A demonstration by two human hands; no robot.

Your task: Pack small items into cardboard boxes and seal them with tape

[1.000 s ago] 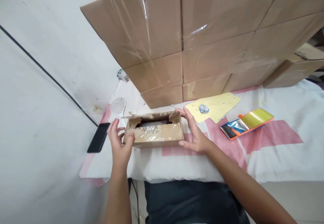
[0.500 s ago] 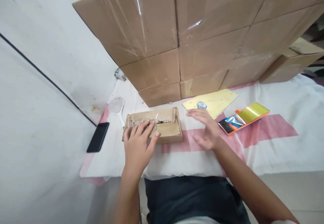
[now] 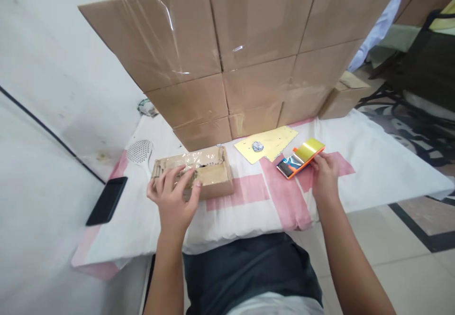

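Observation:
A small cardboard box with clear tape over its top lies at the left of the table. My left hand rests over its near left part, fingers spread and bent, not wrapped around it. To the right, my right hand has its fingers at the right end of a tape dispenser with an orange and blue body and a yellowish tape roll. The thumb and part of that grip are hidden behind the hand. Between box and dispenser lies a yellow paper sheet carrying a small crumpled wad.
Large taped cardboard boxes form a wall behind the work area. A smaller carton stands at its right. On the left are a white slotted skimmer and a black phone. The white and pink cloth covers the table.
My right hand has moved right, from beside the box to the tape dispenser, and taken hold of its end. My left hand stays at the box, fingers slightly raised. The view has turned right.

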